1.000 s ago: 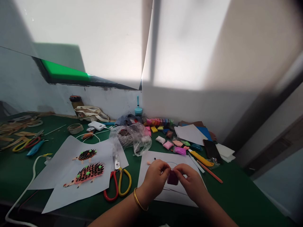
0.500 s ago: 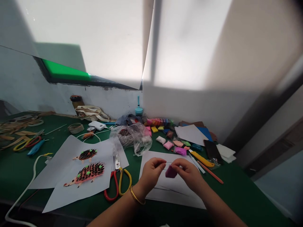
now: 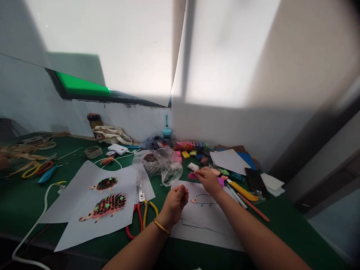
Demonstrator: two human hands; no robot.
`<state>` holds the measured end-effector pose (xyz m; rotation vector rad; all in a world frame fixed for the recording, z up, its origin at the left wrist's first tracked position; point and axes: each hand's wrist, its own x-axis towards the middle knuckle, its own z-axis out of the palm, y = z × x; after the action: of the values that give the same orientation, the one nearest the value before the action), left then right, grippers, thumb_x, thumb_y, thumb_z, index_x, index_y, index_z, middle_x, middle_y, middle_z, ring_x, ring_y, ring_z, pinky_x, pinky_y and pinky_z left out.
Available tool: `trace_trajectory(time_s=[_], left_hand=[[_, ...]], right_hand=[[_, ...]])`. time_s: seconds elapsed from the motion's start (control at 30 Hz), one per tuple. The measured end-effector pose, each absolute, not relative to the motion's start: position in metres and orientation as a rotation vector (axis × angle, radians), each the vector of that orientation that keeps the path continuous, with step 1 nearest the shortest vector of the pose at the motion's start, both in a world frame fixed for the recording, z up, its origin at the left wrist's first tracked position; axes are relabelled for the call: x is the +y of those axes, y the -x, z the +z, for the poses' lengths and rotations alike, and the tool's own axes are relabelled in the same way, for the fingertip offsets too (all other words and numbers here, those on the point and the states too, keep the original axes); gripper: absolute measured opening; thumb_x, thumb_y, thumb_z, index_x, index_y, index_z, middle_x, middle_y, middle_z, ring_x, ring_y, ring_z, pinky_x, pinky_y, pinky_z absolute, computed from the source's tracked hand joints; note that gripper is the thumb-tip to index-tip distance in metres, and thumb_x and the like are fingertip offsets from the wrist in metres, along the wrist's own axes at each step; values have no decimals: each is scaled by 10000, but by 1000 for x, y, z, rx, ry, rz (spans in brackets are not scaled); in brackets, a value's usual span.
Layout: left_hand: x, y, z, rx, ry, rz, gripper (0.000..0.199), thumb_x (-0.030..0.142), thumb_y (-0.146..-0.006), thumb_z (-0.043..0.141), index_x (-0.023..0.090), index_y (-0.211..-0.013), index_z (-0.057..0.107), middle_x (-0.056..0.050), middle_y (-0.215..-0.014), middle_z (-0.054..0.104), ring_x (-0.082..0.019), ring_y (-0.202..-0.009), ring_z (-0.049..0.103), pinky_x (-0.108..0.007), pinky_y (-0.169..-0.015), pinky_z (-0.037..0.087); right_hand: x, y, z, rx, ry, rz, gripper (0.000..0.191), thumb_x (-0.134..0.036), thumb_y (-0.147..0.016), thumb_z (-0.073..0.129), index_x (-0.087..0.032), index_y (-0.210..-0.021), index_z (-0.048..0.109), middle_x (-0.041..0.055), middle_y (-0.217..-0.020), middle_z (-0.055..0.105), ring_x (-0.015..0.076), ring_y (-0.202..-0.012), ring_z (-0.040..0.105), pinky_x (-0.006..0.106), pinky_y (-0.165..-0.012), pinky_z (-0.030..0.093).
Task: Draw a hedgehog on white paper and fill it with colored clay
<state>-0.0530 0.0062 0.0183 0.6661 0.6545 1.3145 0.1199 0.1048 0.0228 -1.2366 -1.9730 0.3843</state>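
Your right hand (image 3: 209,180) grips a soft purple packet (image 3: 192,175) at the far edge of the smooth white sheet (image 3: 215,221), which bears a rounded animal outline (image 3: 206,200). Your left hand (image 3: 174,204), nearer and left, pinches a tiny dark bit (image 3: 186,190). Metal scissors (image 3: 145,213) lie left.

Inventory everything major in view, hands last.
Desk: one, green, underneath
Hedgehog pictures: two, black spines, green dots, left sheets
Hedgehog drawing: one, blue outline, right sheet
Scissors: two pairs, red and yellow, left half
Plastic bag: one, clear, centre
Small packets: many, multicoloured, back centre
Cup: one, blue, by wall
Tape roll: one, tan, back left
Flat slab: one, black, right
Stick: one, orange, right
Held packet: one, magenta, right fingers
Left hand: one, bangled, near drawing
Right hand: one, bare, by packets
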Motion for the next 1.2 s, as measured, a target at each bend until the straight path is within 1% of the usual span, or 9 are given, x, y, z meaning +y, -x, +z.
trace_trajectory(time_s=[0.13,0.27,0.33,0.4,0.5,0.6,0.73,0.97,1.2], left_hand=[[7,55,19,659,-611,1328,341,388,-604,870,139,-733,677,20,-624,560,-58,-589,496,-154,-569,388],[7,57,17,714,-606,1275,383,330,-607,873,150,-903,710,-17,-764,644,-85,-686,570,-184,-660,437],[6,57,17,723,-622,1269,426,341,-662,835,168,-1021,682,-18,-799,651,-85,-698,574,-187,-663,435],[5,58,17,731,-632,1291,437,355,-716,789,190,-1093,640,5,-760,631,-75,-671,555,-178,-640,419],[3,58,19,752,-630,1339,402,354,-747,751,202,-1092,610,42,-692,578,-63,-635,518,-167,-620,397],[1,58,21,772,-640,1350,402,320,-754,743,210,-1111,594,36,-752,588,-67,-685,532,-174,-653,408],[0,57,19,742,-651,1331,438,295,-750,750,211,-1144,579,6,-852,623,-87,-783,571,-199,-728,435],[-1,57,18,692,-601,1320,439,267,-755,754,208,-1148,567,17,-792,618,-73,-730,579,-198,-740,448],[-1,57,20,719,-651,1344,443,267,-742,755,221,-1143,573,24,-814,596,-78,-745,564,-194,-718,432]], right_hand=[[112,-115,10,-2098,1221,373,299,-142,-823,518,-236,-976,757,55,-980,668,181,-893,621,294,-838,491],[105,-122,7,-2159,1220,336,430,-37,-742,489,-207,-1053,733,73,-1120,680,211,-1052,596,334,-953,453],[93,-128,9,-2141,1229,298,440,-55,-773,459,-194,-1112,705,91,-1173,660,227,-1116,565,382,-994,429],[78,-135,12,-2112,1232,266,394,-98,-817,445,-192,-1099,703,95,-1153,660,237,-1111,562,412,-982,440],[52,-147,13,-2030,1229,264,325,-167,-863,455,-210,-1061,708,93,-1114,662,248,-1065,578,429,-915,485],[31,-159,9,-1948,1227,298,306,-198,-886,455,-224,-1072,697,92,-1112,648,247,-1061,577,427,-902,494],[15,-171,1,-1867,1244,312,291,-192,-892,449,-221,-1058,687,91,-1088,643,245,-1040,580,428,-898,492],[9,-173,-4,-1838,1173,242,255,-170,-878,463,-217,-983,690,85,-1006,654,246,-983,591,423,-864,503],[7,-171,-4,-1902,1130,181,275,-156,-883,455,-227,-1005,691,87,-985,651,251,-960,588,441,-826,514]])
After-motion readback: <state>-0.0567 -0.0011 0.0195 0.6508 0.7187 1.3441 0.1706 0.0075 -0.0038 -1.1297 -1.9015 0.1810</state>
